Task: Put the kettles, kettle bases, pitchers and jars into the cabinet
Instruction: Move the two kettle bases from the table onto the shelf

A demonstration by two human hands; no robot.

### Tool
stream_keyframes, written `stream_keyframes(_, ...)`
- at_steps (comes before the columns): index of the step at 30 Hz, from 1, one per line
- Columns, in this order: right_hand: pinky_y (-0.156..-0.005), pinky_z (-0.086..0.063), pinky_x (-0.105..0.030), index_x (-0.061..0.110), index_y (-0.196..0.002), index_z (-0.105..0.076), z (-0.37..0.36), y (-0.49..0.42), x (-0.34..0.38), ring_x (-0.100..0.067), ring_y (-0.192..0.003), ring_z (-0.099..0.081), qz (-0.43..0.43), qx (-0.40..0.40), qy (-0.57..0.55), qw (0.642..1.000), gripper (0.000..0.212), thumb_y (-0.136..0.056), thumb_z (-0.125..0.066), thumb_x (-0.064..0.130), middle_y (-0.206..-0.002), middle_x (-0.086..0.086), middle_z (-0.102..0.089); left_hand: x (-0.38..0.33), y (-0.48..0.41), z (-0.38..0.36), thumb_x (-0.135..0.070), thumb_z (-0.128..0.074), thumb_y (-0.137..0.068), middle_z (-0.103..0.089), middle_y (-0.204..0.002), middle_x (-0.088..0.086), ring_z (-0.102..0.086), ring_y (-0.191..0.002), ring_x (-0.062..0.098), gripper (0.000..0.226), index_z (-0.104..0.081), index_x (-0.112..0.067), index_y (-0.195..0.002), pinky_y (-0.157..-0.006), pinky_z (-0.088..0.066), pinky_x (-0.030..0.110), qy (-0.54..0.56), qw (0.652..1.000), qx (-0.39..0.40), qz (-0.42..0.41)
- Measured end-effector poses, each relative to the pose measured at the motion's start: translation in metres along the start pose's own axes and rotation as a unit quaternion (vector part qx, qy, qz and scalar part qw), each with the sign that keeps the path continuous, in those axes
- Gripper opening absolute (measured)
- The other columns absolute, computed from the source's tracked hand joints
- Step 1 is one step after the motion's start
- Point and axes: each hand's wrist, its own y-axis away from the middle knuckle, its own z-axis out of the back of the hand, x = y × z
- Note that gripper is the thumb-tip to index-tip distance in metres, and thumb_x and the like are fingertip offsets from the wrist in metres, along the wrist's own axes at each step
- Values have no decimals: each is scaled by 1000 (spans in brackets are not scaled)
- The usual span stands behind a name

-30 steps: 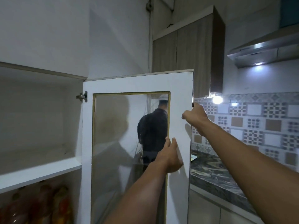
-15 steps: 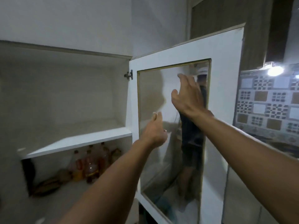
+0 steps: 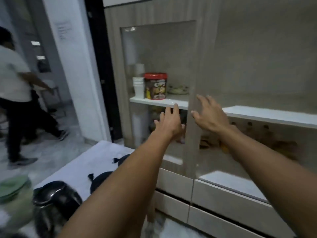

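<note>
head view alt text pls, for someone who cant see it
Both hands, left and right, reach open toward a glass-fronted cabinet holding a red-lidded tub and cups. A dark kettle sits on a white table at lower left.

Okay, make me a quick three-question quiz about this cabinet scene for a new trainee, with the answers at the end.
1. True or false: the red-lidded tub stands on the white shelf behind the glass door.
2. Which stands directly left of that tub? A) a stack of white cups B) a green bottle C) a folded towel
3. Fill in: the left hand and right hand are both ____, holding nothing.

Key: 1 true; 2 A; 3 open. The dark kettle sits on the white cloth, not yet in the cabinet.
</note>
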Motion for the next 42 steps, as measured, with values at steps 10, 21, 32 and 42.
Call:
stream_keyframes(10, -107, -38, -55, 30, -151, -22, -247, -101, 105, -38, -138, -36, 193, 214, -68, 955, 70, -90, -54, 44, -161, -5, -19, 223, -42, -54, -35, -58, -93, -14, -161, 15, -25, -144, 39, 81, -9, -19, -155, -112, -26, 60, -34, 929, -69, 362)
stream_keyframes(21, -115, -15, -62, 33, -155, 6, -448, -93, 68, -40, -149, 0, 219, 456, 16, 863, 118, -69, -64, 74, -163, -2, 18, 315, 2, -192, -64, -72, -69, 8, -163, 17, 4, -150, 39, 125, 5, -17, -155, -117, -11, 60, 21, 751, -77, 655)
stream_keyframes(32, -114, -1, -66, 40, -149, 21, -519, -51, 44, -46, -147, 8, 182, 398, 1, 899, 127, -56, -47, 94, -160, -17, 20, 345, 9, -260, -88, -65, -47, 22, -157, 30, 25, -147, 40, 139, 12, -38, -152, -115, 8, 62, 31, 713, -110, 691)
stream_keyframes(42, -114, -24, -55, 34, -142, -17, -521, -49, 43, -47, -141, -8, 172, 356, -71, 916, 106, -55, -65, 72, -157, -20, 1, 340, 14, -262, -68, -73, -49, -6, -163, 12, -9, -146, 40, 109, -29, -32, -142, -116, -19, 56, -32, 726, -194, 659)
